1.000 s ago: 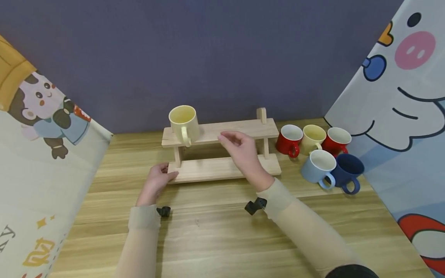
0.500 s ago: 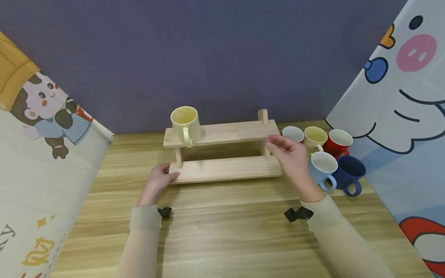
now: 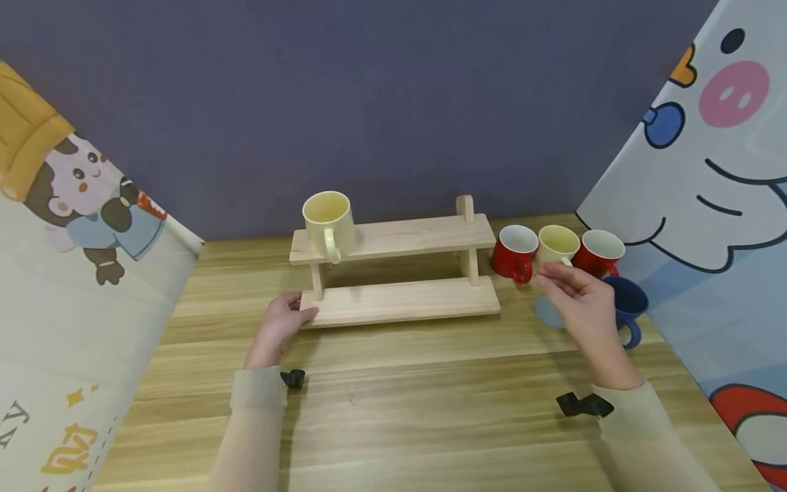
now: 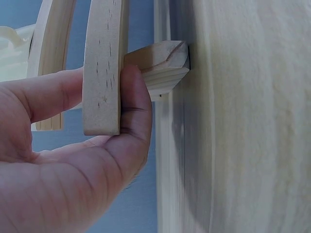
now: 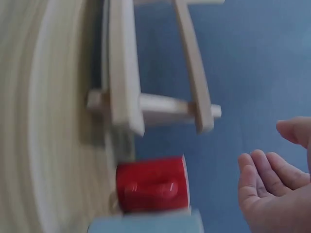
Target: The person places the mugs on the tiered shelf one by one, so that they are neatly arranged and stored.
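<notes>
Left grip (image 3: 280, 322) pinches the wooden rack (image 3: 399, 302); right grip (image 3: 583, 301), loosely parted and empty, hovers over the pale blue mug (image 3: 547, 313) toward the bench's (image 3: 393, 410) right edge: probably stiff, slippery, breakable, best held around its body.

Right hand (image 5: 277, 189) at lower right; fingers bent, thumb apart from them. Red mug (image 5: 150, 177) at lower centre, handle visible (view lies sideways), light blue object (image 5: 148, 224) overlapping it, cut by the lower edge. Wooden rack (image 5: 125, 73) above; tabletop (image 5: 53, 97) left, blurred; blue-grey wall (image 5: 262, 63) behind.
</notes>
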Available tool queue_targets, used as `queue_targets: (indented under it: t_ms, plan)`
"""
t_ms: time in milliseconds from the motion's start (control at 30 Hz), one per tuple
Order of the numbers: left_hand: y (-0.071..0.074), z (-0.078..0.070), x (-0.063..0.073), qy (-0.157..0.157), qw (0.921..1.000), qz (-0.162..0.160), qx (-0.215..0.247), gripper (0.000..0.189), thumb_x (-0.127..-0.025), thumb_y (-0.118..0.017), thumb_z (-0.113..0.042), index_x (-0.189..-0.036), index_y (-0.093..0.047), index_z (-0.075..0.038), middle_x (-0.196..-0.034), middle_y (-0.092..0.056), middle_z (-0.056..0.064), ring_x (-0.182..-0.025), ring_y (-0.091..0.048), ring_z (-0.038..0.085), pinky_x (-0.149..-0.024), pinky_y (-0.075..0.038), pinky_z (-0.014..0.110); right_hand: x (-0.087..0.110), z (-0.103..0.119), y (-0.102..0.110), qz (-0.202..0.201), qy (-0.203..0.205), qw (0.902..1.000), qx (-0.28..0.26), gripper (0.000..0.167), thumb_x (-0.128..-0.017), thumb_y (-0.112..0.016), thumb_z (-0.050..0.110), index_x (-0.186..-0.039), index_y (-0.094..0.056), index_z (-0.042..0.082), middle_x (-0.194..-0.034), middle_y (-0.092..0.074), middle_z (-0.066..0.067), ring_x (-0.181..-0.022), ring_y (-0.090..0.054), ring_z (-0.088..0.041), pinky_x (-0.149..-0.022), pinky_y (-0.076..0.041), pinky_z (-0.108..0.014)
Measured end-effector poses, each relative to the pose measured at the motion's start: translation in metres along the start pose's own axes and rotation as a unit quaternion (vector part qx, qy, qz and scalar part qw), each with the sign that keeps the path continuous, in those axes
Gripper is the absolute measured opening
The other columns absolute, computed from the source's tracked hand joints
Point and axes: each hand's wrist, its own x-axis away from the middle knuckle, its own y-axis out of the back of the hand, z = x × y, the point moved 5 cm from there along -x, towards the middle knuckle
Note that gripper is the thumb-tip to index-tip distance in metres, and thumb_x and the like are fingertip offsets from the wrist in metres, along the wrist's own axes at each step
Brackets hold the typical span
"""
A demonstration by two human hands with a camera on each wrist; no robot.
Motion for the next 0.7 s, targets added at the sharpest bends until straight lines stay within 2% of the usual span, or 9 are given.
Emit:
queue_targets:
  t_ms: [233,500,700]
  plan:
    - [-0.001,0.002,0.0,0.001,1.0,-0.003,0.007,0.064,-0.099,-0.064,-0.003,-0.15,-0.031,0.016,-0.127,-0.051,0.026,-0.106,-0.055,0.028,-0.082,-0.054,0.024,0.013,-0.015,0.041,-0.07,-0.02,0.9972,0.017,0.036,-0.089,-0.079,0.003,-0.12,-0.068,-0.012,-0.104,-0.074,-0.002,-0.092,-0.069,-0.008,-0.081,-0.052,-0.015]
    - [0.0,0.001,0.001,0.0,0.9999,-0.007,-0.012,0.062,-0.1,-0.065,-0.006,-0.15,-0.033,0.015,-0.128,-0.051,0.025,-0.108,-0.055,0.029,-0.082,-0.053,0.026,0.022,-0.033,0.069,-0.104,-0.068,0.9903,0.061,0.038,-0.089,-0.08,0.009,-0.121,-0.069,-0.009,-0.1,-0.072,0.009,-0.087,-0.068,-0.001,-0.075,-0.051,-0.011]
    - [0.0,0.001,0.001,-0.002,1.0,-0.003,-0.008,0.062,-0.1,-0.064,-0.005,-0.15,-0.034,0.015,-0.127,-0.051,0.025,-0.107,-0.055,0.028,-0.083,-0.054,0.026,0.029,-0.044,0.082,-0.116,-0.123,0.9779,0.123,0.044,-0.092,-0.079,0.024,-0.125,-0.069,-0.002,-0.099,-0.066,0.015,-0.087,-0.064,0.001,-0.072,-0.049,-0.008]
